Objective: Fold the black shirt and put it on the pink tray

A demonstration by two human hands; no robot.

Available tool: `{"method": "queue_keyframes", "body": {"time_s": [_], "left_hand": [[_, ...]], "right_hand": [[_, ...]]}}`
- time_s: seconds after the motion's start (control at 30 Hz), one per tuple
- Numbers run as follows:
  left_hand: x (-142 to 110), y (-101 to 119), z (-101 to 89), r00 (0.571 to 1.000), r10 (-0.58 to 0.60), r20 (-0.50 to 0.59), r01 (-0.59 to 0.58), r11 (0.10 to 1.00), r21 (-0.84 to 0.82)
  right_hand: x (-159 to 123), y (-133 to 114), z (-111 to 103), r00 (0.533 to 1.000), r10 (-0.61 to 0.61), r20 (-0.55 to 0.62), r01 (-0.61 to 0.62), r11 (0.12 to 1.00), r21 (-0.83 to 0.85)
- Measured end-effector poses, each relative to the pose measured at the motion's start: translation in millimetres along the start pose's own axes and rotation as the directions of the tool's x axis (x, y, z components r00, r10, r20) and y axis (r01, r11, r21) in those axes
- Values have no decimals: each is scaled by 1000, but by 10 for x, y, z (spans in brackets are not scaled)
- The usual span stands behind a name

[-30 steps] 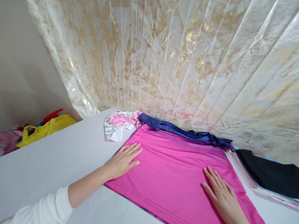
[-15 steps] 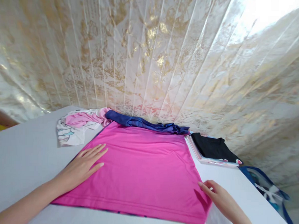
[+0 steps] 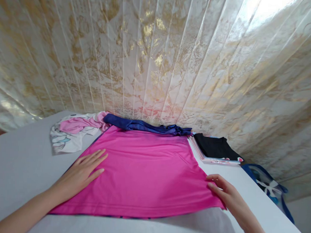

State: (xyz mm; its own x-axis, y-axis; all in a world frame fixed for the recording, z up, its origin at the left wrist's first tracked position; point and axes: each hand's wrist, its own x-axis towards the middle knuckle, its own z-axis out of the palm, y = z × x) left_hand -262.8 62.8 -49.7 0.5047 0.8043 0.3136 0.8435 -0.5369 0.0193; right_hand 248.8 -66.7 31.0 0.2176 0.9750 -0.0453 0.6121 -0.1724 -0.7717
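Note:
A bright pink shirt (image 3: 147, 171) is spread out before me, its stitched hem towards me and a dark blue part (image 3: 145, 126) bunched along the far edge. My left hand (image 3: 82, 173) lies flat on its left side, fingers stretched out. At the near right corner, my right hand (image 3: 225, 190) has the shirt's edge between thumb and fingers. The hem near that hand is raised a little off the white surface. Part of the right fingers is hidden by the hand and cloth.
A crumpled white and pink printed garment (image 3: 66, 136) lies at the far left of the white table (image 3: 17, 169). To the right stands a stack of folded clothes with a black one (image 3: 215, 146) on top. Beyond the right edge is a blue bag (image 3: 268, 184). A gold-patterned curtain (image 3: 143, 62) hangs behind.
My right hand has drawn the near right corner of the shirt up and outwards, lifting the hem. The left hand stays flat on the cloth. The view has shifted slightly.

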Motion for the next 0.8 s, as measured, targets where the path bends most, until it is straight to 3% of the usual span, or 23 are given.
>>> {"method": "queue_keyframes", "body": {"time_s": [0.07, 0.2, 0.3, 0.37, 0.43, 0.5, 0.57, 0.67, 0.8], "left_hand": [[-15, 4, 7, 1000, 4, -2, -4, 1000, -5], [-85, 44, 23, 1000, 8, -2, -8, 1000, 7], [-79, 195, -49, 1000, -17, -10, 17, 1000, 17], [8, 398, -161, 1000, -30, 1, 30, 1000, 5], [149, 671, -293, 999, -32, 40, 34, 999, -38], [295, 965, -394, 996, -42, 78, 50, 993, -103], [394, 1218, -430, 989, -70, 130, 90, 984, -155], [422, 1433, -378, 981, -57, 187, 101, 967, -234], [373, 1458, -314, 975, -36, 221, 97, 957, -275]], "right_hand": [[33, 67, -19, 997, 67, -30, -72, 974, -214], [39, 161, -91, 983, 173, -66, -179, 794, -582], [43, -32, -43, 992, 41, -123, -115, 721, -683], [66, -294, 158, 981, -175, -81, 68, 709, -702], [85, -587, 521, 930, -369, 5, 276, 686, -674], [80, -817, 977, 868, -479, 129, 452, 657, -604], [60, -918, 1402, 819, -515, 252, 558, 612, -561], [76, -819, 1780, 810, -497, 312, 580, 597, -555], [249, -498, 1875, 802, -522, 290, 582, 574, -576]]}}
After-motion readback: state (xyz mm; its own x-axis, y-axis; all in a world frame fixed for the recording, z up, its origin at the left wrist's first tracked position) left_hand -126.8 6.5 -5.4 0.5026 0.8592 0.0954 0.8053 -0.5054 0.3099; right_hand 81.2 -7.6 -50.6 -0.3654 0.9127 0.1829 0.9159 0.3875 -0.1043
